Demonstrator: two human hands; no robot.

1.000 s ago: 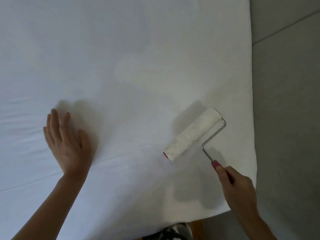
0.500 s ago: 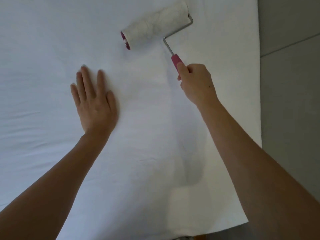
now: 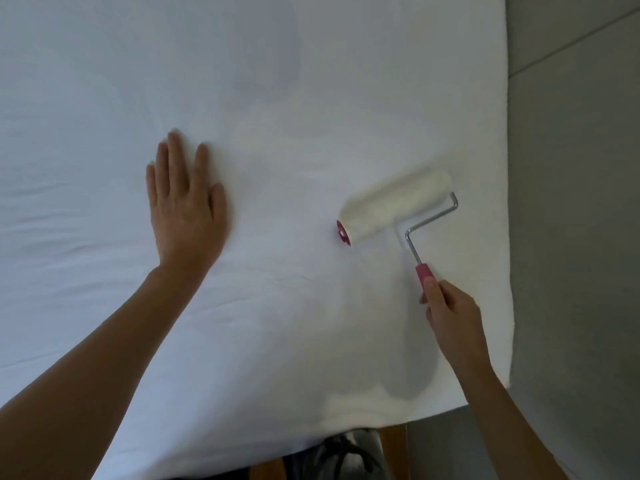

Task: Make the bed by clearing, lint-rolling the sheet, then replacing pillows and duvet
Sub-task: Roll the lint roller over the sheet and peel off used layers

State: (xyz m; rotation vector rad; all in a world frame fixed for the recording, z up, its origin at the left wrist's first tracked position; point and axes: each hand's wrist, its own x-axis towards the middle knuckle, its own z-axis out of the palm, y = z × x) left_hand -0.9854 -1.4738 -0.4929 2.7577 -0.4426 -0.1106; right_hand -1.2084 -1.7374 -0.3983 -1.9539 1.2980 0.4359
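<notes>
Lint-rolling the sheet (image 3: 311, 81), lower right of the frame.

The right hand (image 3: 450, 310) grips the pink handle of the roller (image 3: 394, 206), whose drum lies on the sheet right of centre. The left hand (image 3: 185, 202) presses flat, fingers straight, at centre left. Best to keep the drum fully down, overlap passes, and hold the cloth taut.

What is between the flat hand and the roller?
Only bare white sheet, as the head view shows. The left hand lies flat; the right hand grips the lint roller handle.
</notes>
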